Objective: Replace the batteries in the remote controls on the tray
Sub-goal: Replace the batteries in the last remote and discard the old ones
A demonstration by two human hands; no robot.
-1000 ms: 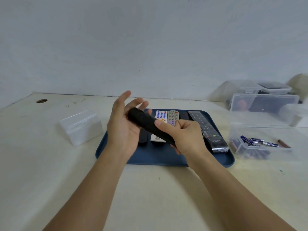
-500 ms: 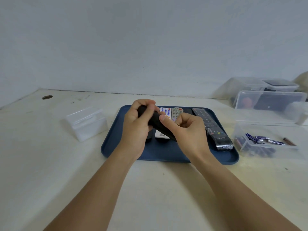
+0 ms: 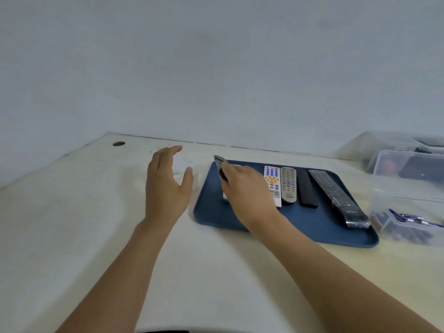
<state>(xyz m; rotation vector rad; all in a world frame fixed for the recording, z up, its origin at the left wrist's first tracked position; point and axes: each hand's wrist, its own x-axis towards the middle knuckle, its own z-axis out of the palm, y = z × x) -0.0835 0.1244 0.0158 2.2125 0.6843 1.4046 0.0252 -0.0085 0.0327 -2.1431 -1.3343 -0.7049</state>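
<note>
Now holding black remote (image 3: 219, 165) in right hand (image 3: 247, 188) over tray (image 3: 300, 227); left hand (image 3: 165, 188) open, empty, probably reaching left for clear box (image 3: 182, 168).

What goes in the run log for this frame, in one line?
left hand: open, empty, above table | right hand: holds black remote over tray | four remotes lying on tray

A matt blue plastic tray (image 3: 298, 227) sits on a smooth pale table (image 3: 216, 272), beside clear plastic boxes (image 3: 408, 227).
</note>
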